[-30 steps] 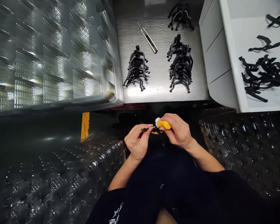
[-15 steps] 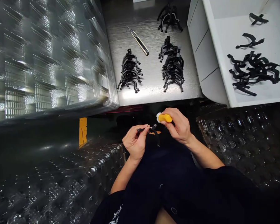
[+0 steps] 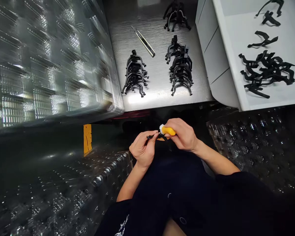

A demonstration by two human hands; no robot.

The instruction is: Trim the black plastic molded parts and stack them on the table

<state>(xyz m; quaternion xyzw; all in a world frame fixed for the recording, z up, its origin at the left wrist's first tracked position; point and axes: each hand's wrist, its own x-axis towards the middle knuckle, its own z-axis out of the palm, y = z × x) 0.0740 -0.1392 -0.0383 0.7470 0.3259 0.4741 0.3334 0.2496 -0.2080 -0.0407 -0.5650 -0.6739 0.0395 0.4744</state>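
My left hand (image 3: 144, 150) pinches a small black curved plastic part (image 3: 150, 136) between thumb and fingers, in front of my body. My right hand (image 3: 184, 135) is closed around a stubby yellow tool with a white ribbed end (image 3: 168, 131). That white end is at the black part, close to my left fingertips; whether they touch, I cannot tell. The tool's tip is hidden. Similar black parts stand nested in a left row (image 3: 135, 75) and a right row (image 3: 181, 73) on the metal table (image 3: 152, 98) beyond my hands.
A utility knife (image 3: 144, 42) lies on the table between the rows. More black parts (image 3: 177, 18) stand at the back. To the right, a white bin (image 3: 263, 105) holds loose black parts (image 3: 267, 70). Stacked clear plastic trays (image 3: 51, 65) fill the left side.
My right hand has moved left and slightly down, bringing the yellow tool to the black part. My left hand stays almost in place. The view has shifted slightly.
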